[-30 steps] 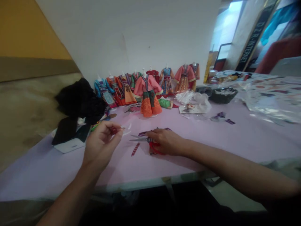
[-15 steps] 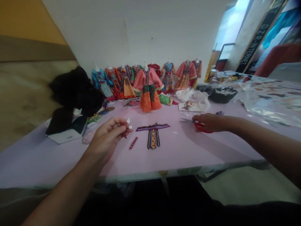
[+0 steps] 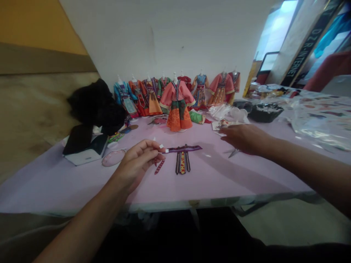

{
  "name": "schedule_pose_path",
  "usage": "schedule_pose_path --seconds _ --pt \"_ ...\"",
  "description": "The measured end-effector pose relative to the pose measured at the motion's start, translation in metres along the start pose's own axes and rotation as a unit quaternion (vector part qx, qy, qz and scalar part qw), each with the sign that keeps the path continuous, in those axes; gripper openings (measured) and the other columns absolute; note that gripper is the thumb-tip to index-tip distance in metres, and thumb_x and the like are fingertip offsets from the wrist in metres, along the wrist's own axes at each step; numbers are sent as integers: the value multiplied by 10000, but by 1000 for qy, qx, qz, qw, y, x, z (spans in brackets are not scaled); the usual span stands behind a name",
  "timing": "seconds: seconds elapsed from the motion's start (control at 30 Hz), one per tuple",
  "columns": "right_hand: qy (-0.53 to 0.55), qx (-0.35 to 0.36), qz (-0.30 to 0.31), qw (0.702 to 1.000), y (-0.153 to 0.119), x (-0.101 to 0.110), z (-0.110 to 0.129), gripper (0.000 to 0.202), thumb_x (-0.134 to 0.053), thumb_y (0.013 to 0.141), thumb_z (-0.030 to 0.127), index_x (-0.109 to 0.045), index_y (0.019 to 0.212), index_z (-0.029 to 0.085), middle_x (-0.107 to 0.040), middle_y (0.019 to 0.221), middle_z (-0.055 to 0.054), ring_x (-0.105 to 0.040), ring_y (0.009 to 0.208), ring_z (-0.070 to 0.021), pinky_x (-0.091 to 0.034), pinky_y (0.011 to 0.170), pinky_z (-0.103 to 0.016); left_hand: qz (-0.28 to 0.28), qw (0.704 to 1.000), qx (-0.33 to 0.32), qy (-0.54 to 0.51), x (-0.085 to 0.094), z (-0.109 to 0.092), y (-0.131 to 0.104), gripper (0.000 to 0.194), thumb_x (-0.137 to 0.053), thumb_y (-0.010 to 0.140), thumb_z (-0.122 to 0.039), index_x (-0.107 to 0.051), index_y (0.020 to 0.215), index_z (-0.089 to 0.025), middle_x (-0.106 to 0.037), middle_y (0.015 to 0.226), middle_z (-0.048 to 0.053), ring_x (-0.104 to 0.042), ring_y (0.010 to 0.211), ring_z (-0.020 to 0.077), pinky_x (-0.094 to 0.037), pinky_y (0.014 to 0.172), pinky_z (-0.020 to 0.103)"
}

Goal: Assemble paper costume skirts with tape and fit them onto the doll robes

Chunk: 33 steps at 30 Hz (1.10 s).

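My left hand (image 3: 141, 162) is closed in a pinch on small pieces of dark red trim with white tabs (image 3: 161, 146) showing at the fingertips. Just below those fingers lies a short red patterned strip of trim (image 3: 159, 167) on the table. A purple band (image 3: 189, 148) lies flat beside them, with several patterned hanging strips (image 3: 182, 163) at its lower edge. My right hand (image 3: 242, 138) is open, fingers stretched toward a white card (image 3: 216, 126); I cannot tell whether they touch it. Scissors (image 3: 233, 153) lie below that hand, their handles mostly hidden.
Miniature dresses on stands (image 3: 178, 106) line the wall. A black bowl (image 3: 265, 112) and clear plastic packaging (image 3: 219, 111) sit at back right. On the left are a black and white box (image 3: 85, 146), a pink oval piece (image 3: 113, 157) and black fabric (image 3: 95, 102).
My right hand has let go of the scissors, which now lie on the table, and has moved toward the white card. My left hand still pinches the trim, now nearer the purple band.
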State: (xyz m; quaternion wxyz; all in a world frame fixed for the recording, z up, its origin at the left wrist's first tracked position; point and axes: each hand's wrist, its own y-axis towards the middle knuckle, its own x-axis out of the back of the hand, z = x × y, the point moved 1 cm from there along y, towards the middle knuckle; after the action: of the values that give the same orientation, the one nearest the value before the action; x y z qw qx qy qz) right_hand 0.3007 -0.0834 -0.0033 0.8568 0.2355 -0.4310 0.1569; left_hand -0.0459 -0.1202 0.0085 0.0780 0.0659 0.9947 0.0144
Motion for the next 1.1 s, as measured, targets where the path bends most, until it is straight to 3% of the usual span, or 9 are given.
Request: schedule_pose_path --seconds 0.13,0.27,0.37,0.5,0.83,0.93,1.1 --pt "103 29 -10 994 30 -28 61 204 -691 875 337 -670 997 175 -672 825 -31 -618 768 -160 -462 699 -277 25 999 -7 20 -6 1 -5 209 -805 669 -221 -663 813 -166 -760 888 49 -680 687 143 -461 563 220" --pt "243 47 20 969 52 -60 89 166 -657 898 313 -628 955 160 -590 745 15 -536 666 -114 -422 610 -245 61 995 -20 73 -5 3 -8 157 -737 777 -245 -630 875 -186 -759 894 58 -681 753 166 -471 611 252" --pt "326 53 44 943 61 -75 91 175 -678 879 318 -598 916 166 -546 709 39 -479 623 -99 -384 564 -235 78 992 -33 91 -1 6 -7 154 -700 819 -246 -597 924 -202 -751 836 47 -676 751 174 -455 605 260" --pt "367 60 55 926 66 -83 87 91 -648 850 223 -583 824 164 -550 710 37 -478 629 -90 -395 588 -235 81 992 -31 89 1 11 -5 211 -691 836 -231 -551 993 -215 -770 1002 56 -704 782 174 -454 606 262" --pt "310 49 24 949 64 -98 80 41 -602 806 127 -579 807 162 -568 705 35 -492 631 -88 -405 597 -235 15 995 4 99 0 28 3 361 -749 779 -251 -495 1033 -207 -780 1021 76 -723 795 175 -452 566 227" --pt "353 38 29 934 62 -105 78 56 -604 803 125 -564 790 163 -547 695 38 -477 624 -83 -383 582 -235 -16 996 5 83 0 32 5 358 -749 765 -249 -493 1011 -203 -779 1038 89 -724 798 179 -452 547 220" --pt "432 40 23 901 58 -111 77 84 -631 843 213 -567 820 162 -534 706 38 -465 622 -85 -371 577 -243 -13 997 20 75 -2 38 6 343 -762 773 -225 -517 1012 -199 -776 1016 80 -725 759 151 -458 539 192"
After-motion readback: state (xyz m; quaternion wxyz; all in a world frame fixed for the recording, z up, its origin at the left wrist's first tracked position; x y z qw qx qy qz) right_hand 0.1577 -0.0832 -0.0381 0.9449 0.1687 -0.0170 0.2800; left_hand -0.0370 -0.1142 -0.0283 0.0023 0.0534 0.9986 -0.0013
